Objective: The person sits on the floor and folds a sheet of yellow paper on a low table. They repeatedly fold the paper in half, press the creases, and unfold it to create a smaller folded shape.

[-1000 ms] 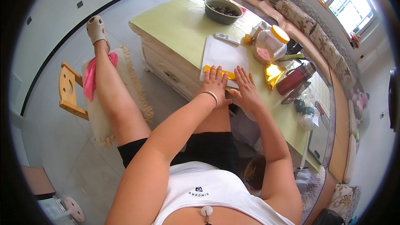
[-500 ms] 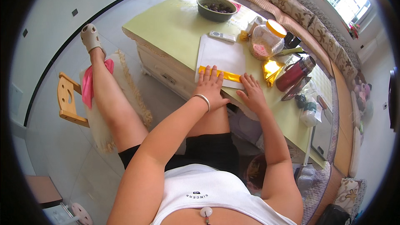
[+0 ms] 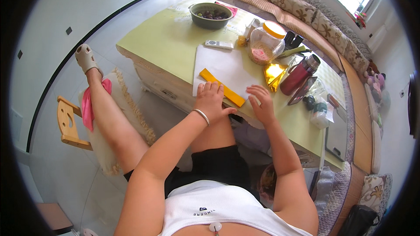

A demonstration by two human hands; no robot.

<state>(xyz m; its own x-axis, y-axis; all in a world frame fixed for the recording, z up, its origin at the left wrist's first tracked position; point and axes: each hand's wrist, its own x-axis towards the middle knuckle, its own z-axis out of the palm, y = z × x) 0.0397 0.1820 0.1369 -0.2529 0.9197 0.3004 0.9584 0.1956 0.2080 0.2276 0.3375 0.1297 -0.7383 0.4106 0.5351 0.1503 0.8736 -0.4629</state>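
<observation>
A folded gold strip of shiny paper lies slantwise across the near part of a white sheet on the table. My left hand, with a silver bangle at the wrist, rests at the sheet's near edge, its fingertips close beside the strip and its thumb held out. Whether those fingertips touch the strip I cannot tell. To the right of the strip my right hand is raised a little, fingers bent and thumb apart, holding nothing. A stack of gold foil paper sits beyond it.
Beyond the sheet are a white remote and a green basket of dark fruit. A yellow-lidded jar and a dark red thermos stand on the right. At left is a wooden chair.
The gold strip has turned from lying nearly along the sheet's near edge to a steeper slant. Both hands have come off its flat-pressed position, and the right fingers have lifted and curled.
</observation>
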